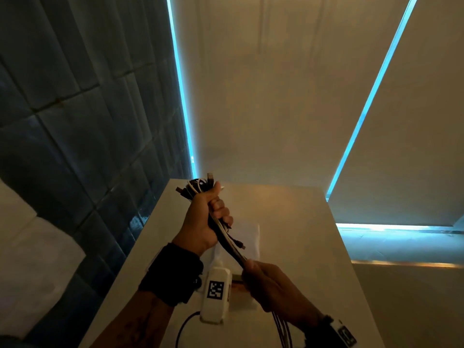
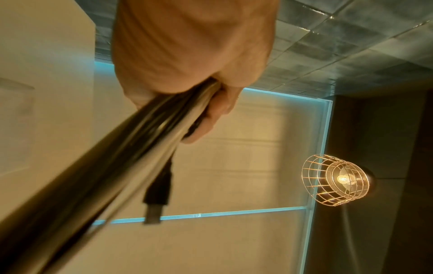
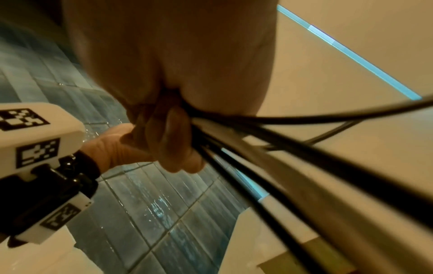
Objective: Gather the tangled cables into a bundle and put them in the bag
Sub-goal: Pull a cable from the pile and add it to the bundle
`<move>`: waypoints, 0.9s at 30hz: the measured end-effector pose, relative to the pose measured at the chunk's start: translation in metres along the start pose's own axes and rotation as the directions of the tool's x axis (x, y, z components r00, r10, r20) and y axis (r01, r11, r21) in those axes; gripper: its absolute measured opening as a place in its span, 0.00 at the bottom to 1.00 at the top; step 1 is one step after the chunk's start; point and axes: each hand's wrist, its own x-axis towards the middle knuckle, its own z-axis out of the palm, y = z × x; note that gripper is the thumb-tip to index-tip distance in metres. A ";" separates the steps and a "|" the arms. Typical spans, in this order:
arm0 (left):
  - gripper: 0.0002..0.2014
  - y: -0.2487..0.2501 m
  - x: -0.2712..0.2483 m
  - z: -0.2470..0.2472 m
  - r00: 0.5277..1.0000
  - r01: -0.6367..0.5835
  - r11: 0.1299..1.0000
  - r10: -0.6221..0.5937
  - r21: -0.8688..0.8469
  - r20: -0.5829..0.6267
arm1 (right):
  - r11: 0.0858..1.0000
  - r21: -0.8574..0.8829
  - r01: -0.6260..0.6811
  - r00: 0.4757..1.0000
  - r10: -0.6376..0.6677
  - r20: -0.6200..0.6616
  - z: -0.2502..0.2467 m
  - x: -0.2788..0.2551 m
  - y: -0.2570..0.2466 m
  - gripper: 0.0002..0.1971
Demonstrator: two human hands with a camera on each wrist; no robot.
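Overhead, from the head view, the left hand [image 1: 200, 217] is clenched around the cables [image 1: 227, 237], their looped ends and plugs sticking out above its fist. The bundle runs down from it to the right hand [image 1: 270, 285], which grips the strands lower; loose ends hang below that wrist. A pale bag [image 1: 248, 237] lies flat on the white table [image 1: 301, 222] beneath both hands.

From the left wrist, the blurred bundle passes through the curled fingers [image 2: 215, 111], a black plug [image 2: 155, 196] dangling beside it.

From the right wrist, the fingers [image 3: 173, 140] wrap dark strands.
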 end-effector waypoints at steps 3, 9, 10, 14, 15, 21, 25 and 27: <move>0.21 0.000 -0.001 -0.003 1.000 0.001 1.000 -0.002 0.020 0.023 | 1.000 -0.011 -0.008 0.999 0.008 0.047 -0.011 -0.012 0.004 0.22; 0.25 -0.008 -0.013 -0.003 0.985 0.057 0.994 -0.072 0.095 0.157 | 0.983 -0.175 -0.059 0.994 0.074 0.081 -0.051 -0.029 -0.010 0.18; 0.26 -0.010 -0.015 -0.003 0.979 0.069 0.992 -0.087 0.105 0.184 | 0.979 -0.198 -0.056 0.993 0.075 0.087 -0.058 -0.032 -0.017 0.17; 0.25 -0.015 -0.025 -0.001 0.955 0.100 0.982 -0.139 0.158 0.260 | 0.949 -0.315 0.010 0.987 0.040 0.153 -0.079 -0.044 -0.062 0.14; 0.25 -0.015 -0.029 0.000 0.949 0.106 0.977 -0.155 0.187 0.273 | 0.935 -0.353 0.037 0.984 0.027 0.174 -0.082 -0.044 -0.074 0.13; 0.22 -0.016 -0.048 0.008 0.892 0.056 0.921 -0.219 0.385 0.394 | 0.771 -0.604 0.200 0.977 -0.113 0.179 -0.099 -0.024 -0.123 0.10; 0.22 -0.018 -0.055 0.008 0.819 0.012 0.908 -0.249 0.418 0.517 | 0.674 -0.691 0.262 0.965 -0.172 0.198 -0.100 -0.004 -0.141 0.08; 0.22 -0.019 -0.058 0.006 0.778 -0.024 0.889 -0.271 0.456 0.568 | 0.649 -0.702 0.295 0.955 -0.188 0.228 -0.096 0.005 -0.146 0.11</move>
